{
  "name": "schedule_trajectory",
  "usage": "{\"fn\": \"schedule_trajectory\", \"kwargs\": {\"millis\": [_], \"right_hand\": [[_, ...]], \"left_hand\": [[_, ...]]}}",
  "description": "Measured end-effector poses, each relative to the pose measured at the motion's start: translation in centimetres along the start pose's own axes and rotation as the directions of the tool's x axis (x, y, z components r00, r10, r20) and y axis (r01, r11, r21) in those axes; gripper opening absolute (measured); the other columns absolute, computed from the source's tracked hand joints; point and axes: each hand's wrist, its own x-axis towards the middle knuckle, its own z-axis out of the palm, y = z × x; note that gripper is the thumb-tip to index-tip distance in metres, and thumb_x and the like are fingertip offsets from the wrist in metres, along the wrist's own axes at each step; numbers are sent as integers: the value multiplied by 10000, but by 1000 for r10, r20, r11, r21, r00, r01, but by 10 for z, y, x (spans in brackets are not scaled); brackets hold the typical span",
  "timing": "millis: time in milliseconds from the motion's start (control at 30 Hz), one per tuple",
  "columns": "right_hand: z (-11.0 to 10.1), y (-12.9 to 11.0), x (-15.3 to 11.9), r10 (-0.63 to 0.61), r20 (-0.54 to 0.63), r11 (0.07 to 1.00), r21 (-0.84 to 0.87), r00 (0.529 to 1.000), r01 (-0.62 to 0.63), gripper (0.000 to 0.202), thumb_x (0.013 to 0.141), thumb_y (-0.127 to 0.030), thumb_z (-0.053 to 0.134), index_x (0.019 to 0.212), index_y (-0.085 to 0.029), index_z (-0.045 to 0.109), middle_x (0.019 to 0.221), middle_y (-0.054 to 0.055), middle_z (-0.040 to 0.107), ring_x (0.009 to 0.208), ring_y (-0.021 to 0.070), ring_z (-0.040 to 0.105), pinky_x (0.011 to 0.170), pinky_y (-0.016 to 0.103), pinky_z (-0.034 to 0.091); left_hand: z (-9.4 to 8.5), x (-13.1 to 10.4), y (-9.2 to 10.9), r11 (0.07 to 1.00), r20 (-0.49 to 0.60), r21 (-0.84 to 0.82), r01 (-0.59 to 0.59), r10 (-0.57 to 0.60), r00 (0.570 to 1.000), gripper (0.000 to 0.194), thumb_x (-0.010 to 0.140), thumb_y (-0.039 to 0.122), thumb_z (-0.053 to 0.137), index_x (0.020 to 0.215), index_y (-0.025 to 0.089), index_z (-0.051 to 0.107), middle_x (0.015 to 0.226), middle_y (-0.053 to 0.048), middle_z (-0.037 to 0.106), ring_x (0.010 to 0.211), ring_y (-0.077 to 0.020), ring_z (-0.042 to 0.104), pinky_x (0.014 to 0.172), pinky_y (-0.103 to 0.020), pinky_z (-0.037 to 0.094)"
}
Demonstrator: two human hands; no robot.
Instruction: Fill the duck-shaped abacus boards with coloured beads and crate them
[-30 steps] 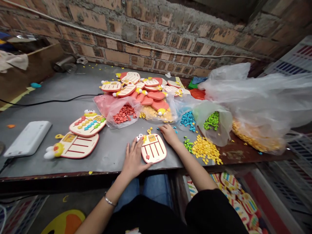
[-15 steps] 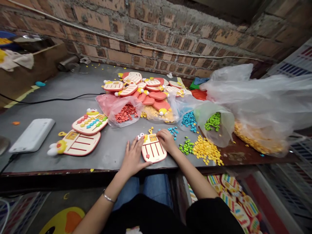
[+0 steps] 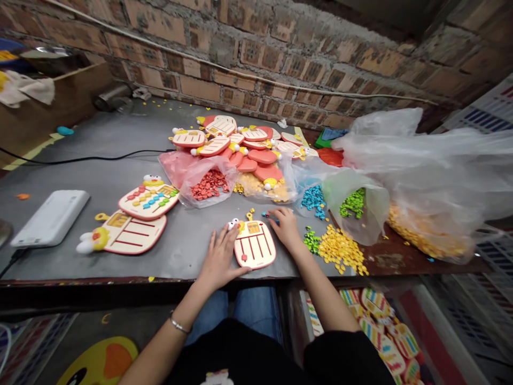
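A cream abacus board [image 3: 262,248] with a red rim, slots, a yellow duck-like head and big white eyes lies in front of me. One red bead [image 3: 244,258] sits low in its left slot. My left hand [image 3: 218,256] lies open across the board's left side, fingers by the head and thumb along the lower edge. Just off the board's upper right corner, my right hand [image 3: 286,229] reaches with parted, bent fingers to small blue beads [image 3: 276,220], partly covering them. Whether a bead is between its fingertips is too small to tell.
Green beads [image 3: 311,240] and yellow beads [image 3: 340,248] lie right of my right hand. Bags of red beads [image 3: 208,184], blue beads [image 3: 313,199] and green beads [image 3: 352,203] stand behind. Several boards [image 3: 218,144] are piled farther back. A filled board [image 3: 148,202] and a white power bank [image 3: 52,219] are left.
My right hand has moved off the board's upper right corner, to the right and slightly away, onto the blue beads. My left hand stays on the board.
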Motion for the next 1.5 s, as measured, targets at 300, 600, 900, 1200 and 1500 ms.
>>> {"fn": "schedule_trajectory", "kwargs": {"millis": [300, 600, 900, 1200, 1500], "right_hand": [[-2, -14, 4, -26, -22, 961, 275, 999, 31, 108, 888, -217, 555, 827, -194, 640, 822, 60, 651, 770, 201, 596, 703, 325, 482], [10, -25, -18, -185, -86, 944, 261, 979, 201, 138, 900, -186, 550, 825, -205, 664, 908, 71, 695, 872, 201, 597, 803, 356, 475], [-12, -24, -11, -247, 163, 967, 98, 955, 233, 144, 887, -175, 576, 787, -216, 671, 924, 66, 713, 915, 230, 537, 840, 398, 393], [-11, -25, -10, -347, 180, 885, 387, 920, 258, 172, 891, -172, 540, 779, -203, 667, 845, 84, 690, 852, 219, 607, 771, 368, 487], [0, -26, -4, -393, 193, 796, 561, 899, 228, 228, 924, -267, 515, 777, -216, 681, 852, 72, 718, 845, 200, 657, 792, 364, 522]], "left_hand": [[0, 0, -1, 1000, 1, -20, -3, 3, 1000, 1125, 698, 490, 744, 1504, 234, 2, 1544, -141, 282, 1445, -339, 170, 1149, -588, 113], [3, 0, -3, 1000, 6, -18, -3, 4, 1000, 1100, 717, 512, 721, 1504, 234, 6, 1549, -131, 275, 1452, -334, 145, 1149, -590, 106], [1, 2, 1, 999, 34, 0, 50, -50, 998, 1130, 681, 529, 742, 1498, 242, 17, 1546, -127, 286, 1446, -331, 170, 1152, -589, 64], [2, 1, -2, 999, 14, 1, 50, -50, 999, 1144, 658, 553, 739, 1502, 225, 39, 1552, -128, 269, 1451, -336, 142, 1150, -602, 64], [-4, 4, 3, 995, 43, -29, 91, -90, 995, 1155, 618, 479, 769, 1498, 220, 69, 1552, -125, 270, 1449, -340, 142, 1152, -600, 49]]}}
